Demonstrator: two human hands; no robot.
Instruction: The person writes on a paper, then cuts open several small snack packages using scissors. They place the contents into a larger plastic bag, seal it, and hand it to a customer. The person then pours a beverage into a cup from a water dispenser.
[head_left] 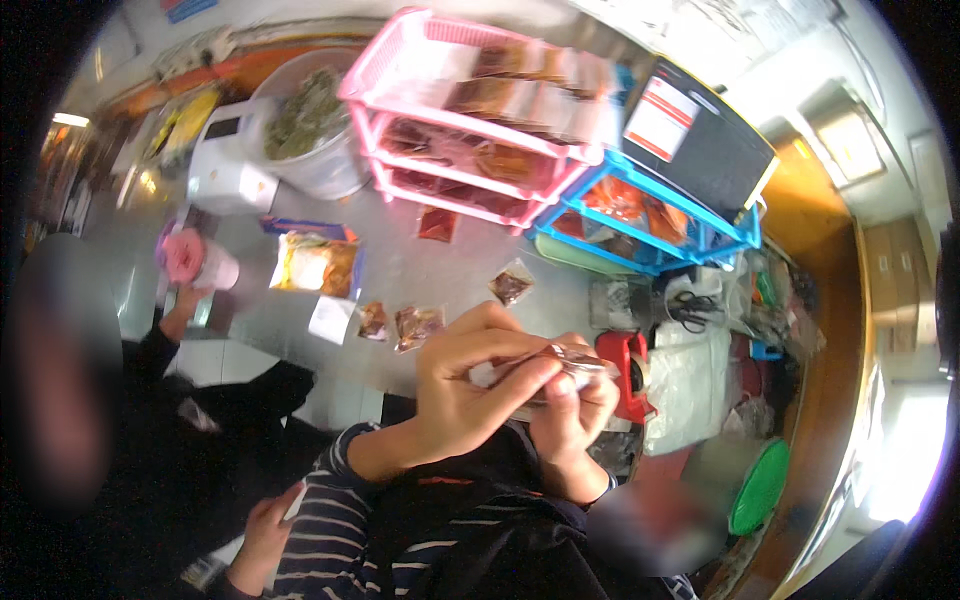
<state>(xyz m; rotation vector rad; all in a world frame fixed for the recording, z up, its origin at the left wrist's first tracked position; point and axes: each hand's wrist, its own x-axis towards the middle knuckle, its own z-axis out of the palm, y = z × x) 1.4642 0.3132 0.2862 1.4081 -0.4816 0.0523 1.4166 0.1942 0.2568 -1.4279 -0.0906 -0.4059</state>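
My left hand (470, 372) and my right hand (568, 422) meet in front of my chest, fingers pinched together. Between their fingertips is a small shiny plastic packet (572, 356), partly hidden by the fingers; its contents are hard to make out. Beyond my hands, several small clear packets with brown and reddish contents lie on the metal table (390, 262). The nearest are a packet (418, 326) left of my left hand and another packet (511, 282) farther off. Just right of my right hand stands a red tape dispenser (630, 376).
A pink tiered rack (370, 98) and a blue rack (600, 172), both with packets, stand at the back. Left are a tub of dried leaves (345, 178), a white scale (232, 170) and another person's hand (182, 308) at a pink-lidded cup (215, 266). Scissors (694, 308) lie right.
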